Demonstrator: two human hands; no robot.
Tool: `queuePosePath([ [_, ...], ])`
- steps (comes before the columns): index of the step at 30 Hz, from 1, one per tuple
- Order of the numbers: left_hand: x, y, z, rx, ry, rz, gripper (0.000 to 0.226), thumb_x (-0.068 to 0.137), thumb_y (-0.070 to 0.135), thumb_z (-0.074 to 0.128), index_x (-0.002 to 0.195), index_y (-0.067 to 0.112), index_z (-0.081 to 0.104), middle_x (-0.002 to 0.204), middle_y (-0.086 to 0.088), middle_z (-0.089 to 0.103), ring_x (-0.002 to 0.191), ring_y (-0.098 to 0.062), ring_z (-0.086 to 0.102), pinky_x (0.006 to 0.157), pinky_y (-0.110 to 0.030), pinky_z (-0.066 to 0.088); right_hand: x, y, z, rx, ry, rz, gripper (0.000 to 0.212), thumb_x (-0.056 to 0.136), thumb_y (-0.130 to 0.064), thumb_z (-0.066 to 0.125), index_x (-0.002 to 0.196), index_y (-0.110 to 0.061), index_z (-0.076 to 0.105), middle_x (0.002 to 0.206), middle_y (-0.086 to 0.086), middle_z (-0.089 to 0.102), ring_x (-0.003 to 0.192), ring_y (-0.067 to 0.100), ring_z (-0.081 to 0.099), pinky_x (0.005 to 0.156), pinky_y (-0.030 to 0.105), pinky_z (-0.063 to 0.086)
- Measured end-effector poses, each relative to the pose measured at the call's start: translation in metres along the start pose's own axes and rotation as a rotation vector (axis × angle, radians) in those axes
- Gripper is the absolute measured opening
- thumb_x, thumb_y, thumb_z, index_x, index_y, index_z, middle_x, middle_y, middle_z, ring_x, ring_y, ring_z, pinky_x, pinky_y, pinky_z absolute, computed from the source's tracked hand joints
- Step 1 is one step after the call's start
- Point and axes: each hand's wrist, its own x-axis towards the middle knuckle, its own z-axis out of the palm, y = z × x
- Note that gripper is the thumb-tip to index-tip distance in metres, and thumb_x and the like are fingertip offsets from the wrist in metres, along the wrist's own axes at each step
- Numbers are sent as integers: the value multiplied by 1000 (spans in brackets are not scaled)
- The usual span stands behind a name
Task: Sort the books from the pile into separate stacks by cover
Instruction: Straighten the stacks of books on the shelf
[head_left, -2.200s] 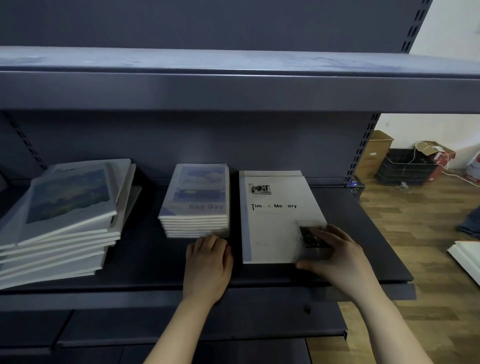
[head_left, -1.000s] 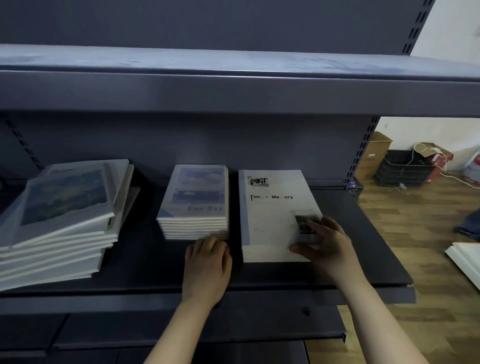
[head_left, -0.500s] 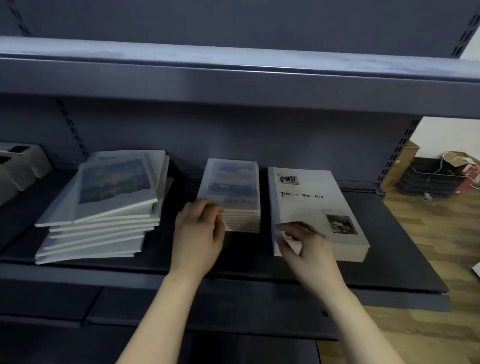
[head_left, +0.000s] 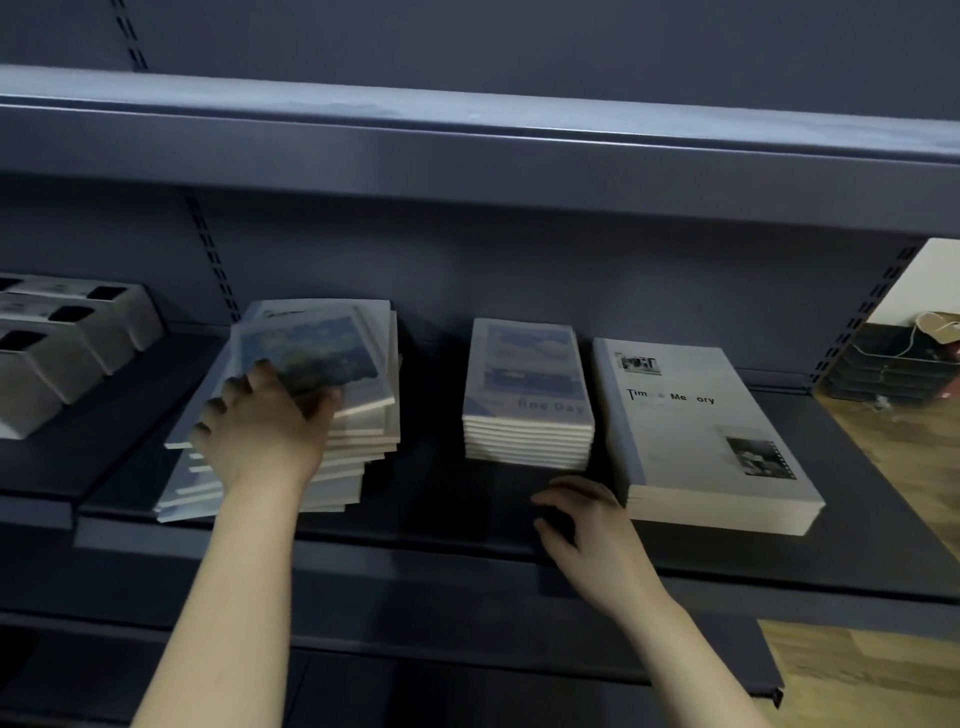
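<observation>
Left of the left hand (head_left: 260, 431), grey boxes (head_left: 67, 353) lie in a row on the shelf (head_left: 467, 499). Far to the right of the right hand (head_left: 587, 530), past the shelf's end, dark crates (head_left: 893, 364) stand on a wood floor (head_left: 909, 467). An upper shelf (head_left: 467, 156) juts out above both hands. Nothing lies between the two hands but bare shelf.

The messy pile (head_left: 363, 436) sits under the left hand. That arm reaches forward, fingers bent over the near-left corner of the top book (head_left: 322, 348) and thumb along its front edge, so the hand grasps it, though the view is blurred here. The "fine Day" stack (head_left: 524, 395) stands just beyond the right hand, and the "Memory" stack (head_left: 691, 431) just to its right, its near corner almost at the knuckles. The right hand hangs over the shelf's front, fingers loosely curled, holding nothing
</observation>
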Motion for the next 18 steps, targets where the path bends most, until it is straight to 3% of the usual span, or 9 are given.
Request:
queuePosePath([
  [4,22,-10,-4,-89,-63,34,105,65,74,62,142,11,27,131,-20,52,118,-45,45,96,-48,34,2,-1,10,-56,-27,48,27,87,-24,60,114,-22,67,126,0,54,124,20,40,100,27,34],
  [7,33,-15,-8,-258,-110,13,96,58,66,74,132,14,40,124,-14,59,117,-38,49,97,-45,28,3,-2,12,-49,-13,60,26,86,-24,62,111,-23,68,125,0,54,123,21,41,98,26,34],
  [12,32,-8,-14,-387,-139,-63,105,55,51,84,136,4,37,135,-19,43,126,-35,37,95,-42,39,4,-2,11,-48,1,62,26,85,-27,63,110,-25,68,122,-6,53,119,15,41,89,19,29],
  [15,24,-4,-14,-543,-39,-29,75,70,34,81,127,1,46,125,-18,52,117,-33,48,84,-41,44,3,-1,10,-38,6,55,25,86,-27,62,110,-26,67,121,-9,52,117,13,40,88,18,28],
  [18,5,-1,-7,-804,71,66,25,85,22,68,104,9,58,93,-2,65,89,-26,62,65,-26,43,1,0,11,-52,-5,52,25,86,-28,61,110,-26,66,121,-9,52,117,14,41,88,19,29],
])
